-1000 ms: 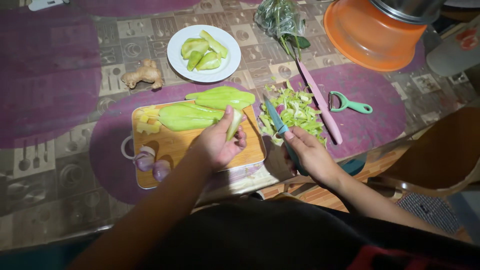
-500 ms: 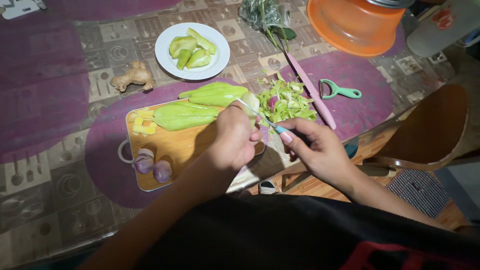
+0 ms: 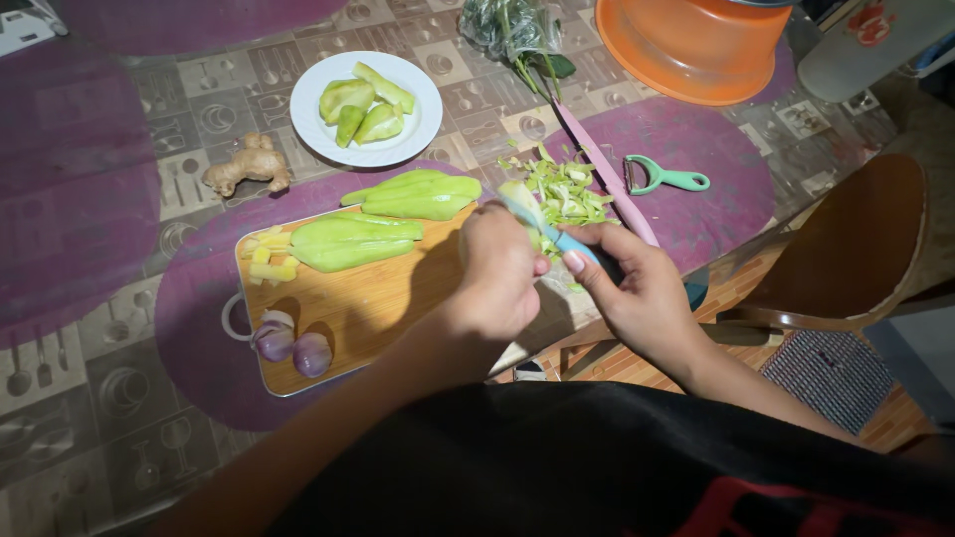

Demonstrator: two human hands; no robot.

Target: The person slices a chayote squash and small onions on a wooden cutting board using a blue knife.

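Two hands, left hand [image 3: 500, 270] gripping green slice [image 3: 519, 196], tip pointing away

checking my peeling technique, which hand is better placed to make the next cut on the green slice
Right. The right hand already grips the knife, its blade against the green slice. The left hand is busy holding that slice.

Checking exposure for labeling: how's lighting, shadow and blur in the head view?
Head view: bright pool on the board, corners fall dark; left hand throws a shadow across the board; knife tip slightly blurred; dark shirt fills the bottom, detail lost.
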